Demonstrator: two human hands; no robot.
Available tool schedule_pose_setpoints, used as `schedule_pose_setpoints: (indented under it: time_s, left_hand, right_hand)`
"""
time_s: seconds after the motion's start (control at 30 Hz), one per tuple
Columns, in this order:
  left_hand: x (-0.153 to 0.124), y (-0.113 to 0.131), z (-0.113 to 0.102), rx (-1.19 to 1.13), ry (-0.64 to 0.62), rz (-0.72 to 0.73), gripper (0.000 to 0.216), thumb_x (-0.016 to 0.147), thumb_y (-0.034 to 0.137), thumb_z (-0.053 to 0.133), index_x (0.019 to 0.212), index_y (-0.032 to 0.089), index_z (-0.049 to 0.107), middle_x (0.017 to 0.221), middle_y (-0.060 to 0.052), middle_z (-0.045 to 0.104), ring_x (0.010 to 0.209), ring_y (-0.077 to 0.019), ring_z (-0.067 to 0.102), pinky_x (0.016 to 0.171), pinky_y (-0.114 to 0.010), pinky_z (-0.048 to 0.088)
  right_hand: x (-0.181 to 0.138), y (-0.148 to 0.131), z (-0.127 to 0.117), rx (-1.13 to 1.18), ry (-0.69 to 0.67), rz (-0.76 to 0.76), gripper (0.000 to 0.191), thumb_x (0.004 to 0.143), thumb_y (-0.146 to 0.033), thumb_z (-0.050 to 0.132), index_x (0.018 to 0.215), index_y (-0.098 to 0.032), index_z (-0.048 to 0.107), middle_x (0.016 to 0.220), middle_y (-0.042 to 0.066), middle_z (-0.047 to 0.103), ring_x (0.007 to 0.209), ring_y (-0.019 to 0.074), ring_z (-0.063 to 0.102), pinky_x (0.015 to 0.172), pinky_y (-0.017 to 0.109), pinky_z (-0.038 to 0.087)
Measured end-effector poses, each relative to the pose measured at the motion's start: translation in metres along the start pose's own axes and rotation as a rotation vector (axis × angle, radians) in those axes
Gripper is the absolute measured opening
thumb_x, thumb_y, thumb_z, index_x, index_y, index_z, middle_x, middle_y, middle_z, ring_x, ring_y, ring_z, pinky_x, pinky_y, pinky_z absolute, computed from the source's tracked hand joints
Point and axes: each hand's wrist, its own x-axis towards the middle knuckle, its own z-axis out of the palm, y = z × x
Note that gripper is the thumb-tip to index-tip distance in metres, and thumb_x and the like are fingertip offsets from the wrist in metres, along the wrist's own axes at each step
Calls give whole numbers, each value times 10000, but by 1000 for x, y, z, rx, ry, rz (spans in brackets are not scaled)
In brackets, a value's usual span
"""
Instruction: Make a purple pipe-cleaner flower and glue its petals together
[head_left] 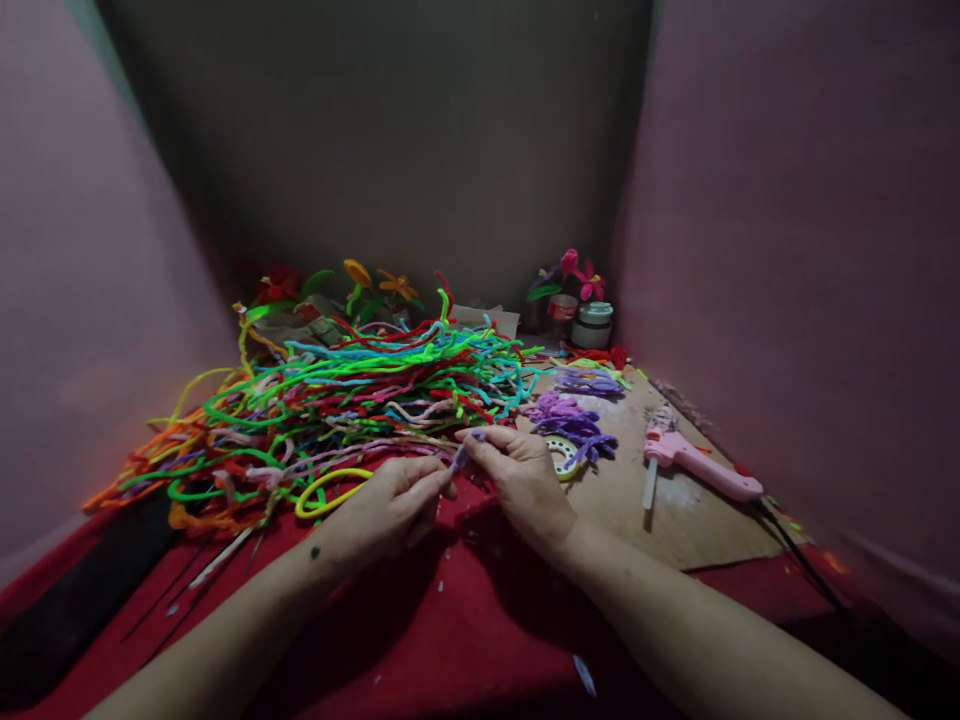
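Note:
My left hand (390, 503) and my right hand (523, 482) meet over a red cloth (465, 610), both pinching a short purple pipe cleaner piece (461, 457) between the fingertips. Just beyond them lies a big heap of pipe cleaners (337, 400) in green, red, blue, orange and pink. To the right of my right hand sits a small pile of bent purple pipe cleaner pieces (571, 418), beside a small ring-shaped thing (561, 455) that I cannot make out clearly.
A pink glue gun (701, 467) lies on a brown board (690, 520) at the right, its black cord (795, 555) trailing toward me. Finished pipe cleaner flowers (581, 275) and small jars (592, 323) stand at the back. Pink walls close in on both sides.

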Motion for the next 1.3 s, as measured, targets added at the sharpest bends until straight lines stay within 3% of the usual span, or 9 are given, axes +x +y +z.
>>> schedule_pose_setpoints:
  time_s: [0.2,0.37,0.47,0.57,0.7,0.93,1.1,1.3]
  left_hand:
    - [0,-2,-5,-21,-37,-27,332,813,456,393,755,156,523,360,73,382,311,-59,264,337,-179,164]
    - [1,19,-27,-43,190,74,303,791,440,462,708,155,520,432,67,385,371,-51,282,361,-172,193]
    - [8,43,-32,31,260,176,304,786,414,479,627,155,505,487,50,423,420,-58,330,394,-172,256]
    - [23,66,-20,132,224,281,275,773,396,499,649,155,550,549,39,451,494,-78,402,455,-178,328]
    - [51,82,6,302,132,385,298,756,411,504,697,144,622,681,0,513,623,-118,477,538,-201,384]
    - [93,90,23,297,52,323,331,740,428,507,692,125,631,465,54,366,435,-72,321,402,-194,245]
    - [117,103,24,199,39,336,235,704,345,551,697,117,608,445,62,394,400,-59,329,396,-192,237]
    - [125,104,33,282,30,311,245,688,337,543,554,132,542,430,49,425,393,-55,320,394,-193,236]
  right_hand:
    - [2,1,-3,-130,48,-111,191,781,-264,531,713,-156,673,641,4,607,627,122,532,615,230,422]
    - [3,-2,-3,24,26,61,345,816,-404,463,1020,-152,581,784,25,620,544,106,537,468,216,402]
    - [-1,-3,0,-183,-65,14,244,823,-326,446,772,-137,593,656,4,578,521,95,497,468,206,363]
    - [-10,-1,4,-499,-299,-244,206,782,-175,460,601,-150,554,582,-12,550,563,98,477,540,209,354]
    - [-17,3,5,-846,-546,-434,181,796,-242,471,670,-169,577,644,2,600,573,117,488,531,229,330]
    - [-16,4,5,-939,-584,-413,237,815,-273,418,693,-174,595,709,19,659,598,133,548,507,243,316]
    - [-15,4,10,-998,-668,-393,253,805,-283,411,716,-157,612,730,60,676,579,146,571,481,254,310]
    - [-14,2,9,-1028,-691,-383,278,811,-307,385,750,-159,612,754,59,684,603,169,602,459,259,313]
